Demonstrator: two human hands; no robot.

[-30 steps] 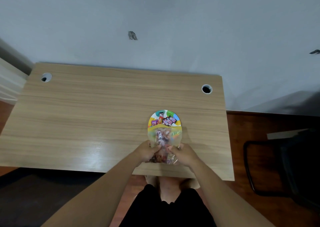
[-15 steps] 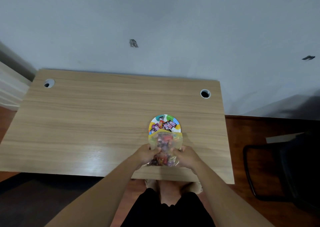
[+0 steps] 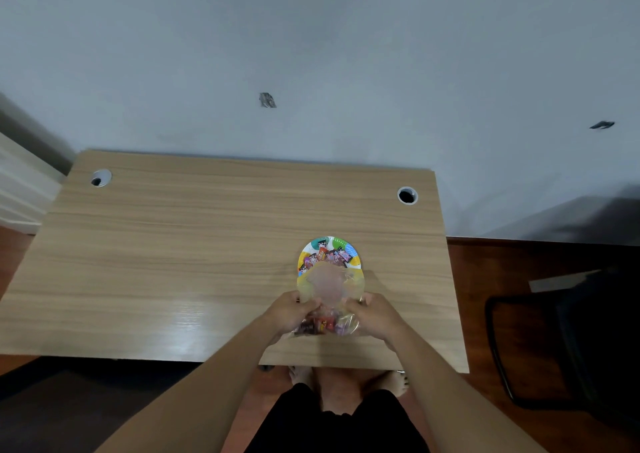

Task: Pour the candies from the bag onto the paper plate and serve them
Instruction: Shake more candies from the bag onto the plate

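Observation:
A clear plastic bag (image 3: 329,288) with a yellow top strip lies tilted over the near edge of a colourful paper plate (image 3: 354,261). Several wrapped candies (image 3: 330,255) sit on the plate. More candies (image 3: 323,324) remain in the bag's near end. My left hand (image 3: 289,312) grips the bag's left side and my right hand (image 3: 375,315) grips its right side. The bag's open mouth points away from me, over the plate. The plate's near half is hidden behind the bag.
The wooden desk (image 3: 207,244) has a cable hole at the back left (image 3: 100,178) and back right (image 3: 407,195). A grey wall stands behind it. A dark chair (image 3: 571,341) stands on the floor to the right.
The candies in the bag have slid down to its near end between my hands, leaving the bag's middle see-through. Both hands keep their hold.

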